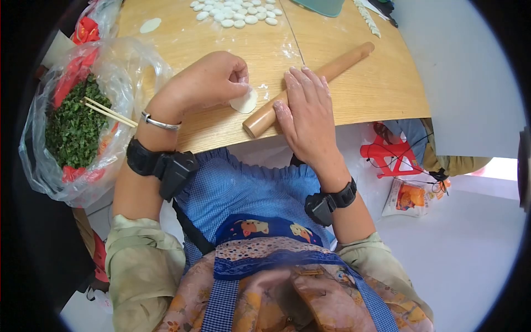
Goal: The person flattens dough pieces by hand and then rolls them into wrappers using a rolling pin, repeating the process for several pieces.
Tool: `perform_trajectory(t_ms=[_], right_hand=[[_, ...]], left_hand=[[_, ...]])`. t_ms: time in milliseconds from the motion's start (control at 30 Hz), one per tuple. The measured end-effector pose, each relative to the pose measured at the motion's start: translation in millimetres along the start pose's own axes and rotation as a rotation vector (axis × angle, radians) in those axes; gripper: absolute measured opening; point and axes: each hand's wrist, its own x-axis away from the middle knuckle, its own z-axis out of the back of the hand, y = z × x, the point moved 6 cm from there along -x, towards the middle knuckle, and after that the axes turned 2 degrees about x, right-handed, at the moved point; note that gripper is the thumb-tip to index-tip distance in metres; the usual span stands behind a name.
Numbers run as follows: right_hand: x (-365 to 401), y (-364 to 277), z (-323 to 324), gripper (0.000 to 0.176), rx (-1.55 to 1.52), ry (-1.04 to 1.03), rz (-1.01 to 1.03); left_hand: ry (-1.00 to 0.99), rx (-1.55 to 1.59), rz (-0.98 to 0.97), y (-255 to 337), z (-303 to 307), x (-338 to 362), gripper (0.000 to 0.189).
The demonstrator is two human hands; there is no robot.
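– Left hand (213, 77) pinching the edge of the dough disc (244, 103), just left of the rolling pin (343, 60); right hand (304, 108) spread flat atop it.
– Likely best: light, even pressure, turning the dough disc between strokes.

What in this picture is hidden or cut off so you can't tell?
- Head view, left hand: its fingers hide the far edge of the round white dough wrapper it pinches.
- Head view, right hand: lies flat over the long wooden rolling pin, covering its middle.
- Head view, teal flat object: cut by the top edge; unidentifiable.
- Head view, small white dough pieces: top edge cuts the pile, so no count.
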Motion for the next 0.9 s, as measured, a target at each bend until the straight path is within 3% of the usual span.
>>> perform_trajectory(t_ms=[233, 367, 467, 567, 633, 767, 833, 900], right_hand=[[-39.2, -7.0, -19.2, 0.045, -0.015, -0.015, 0.029], [-61.5, -6.7, -35.6, 0.044, -0.033, 0.021, 0.051], [-62.3, -7.4, -32.4, 0.044, -0.019, 0.091, 0.075], [-47.2, -4.0, -23.3, 0.046, -0.041, 0.032, 0.037], [-26.9, 2.2, -16.7, 0.051, -0.041, 0.009, 0.0], [1.7, 8.0, -4.2, 0.056, -0.027, -0.013, -0.034], [7.7, 10.6, -2.0, 0.057, -0.05, -0.027, -0.041], [7.4, 10.6, -2.0, 0.057, -0.045, -0.024, -0.044]], left_hand=[[0.101, 0.046, -0.002, 3.7, 5.8, 1.6, 0.039], [0.07, 0.0, -0.044, -1.5, 5.5, -3.2, 0.04], [0.07, 0.05, -0.008, -2.3, 5.4, -3.8, 0.038], [0.02, -0.04, 0.018, -0.1, 0.9, -2.9, 0.03], [0.09, -0.156, -0.166, 4.8, -0.8, -3.5, 0.02], [0.061, -0.134, -0.122, 7.5, -1.1, -1.9, 0.013], [0.051, 0.15, -0.044, 0.3, 0.4, -2.8, 0.009], [0.046, 0.156, -0.045, -3.5, -1.7, -3.5, 0.009]])
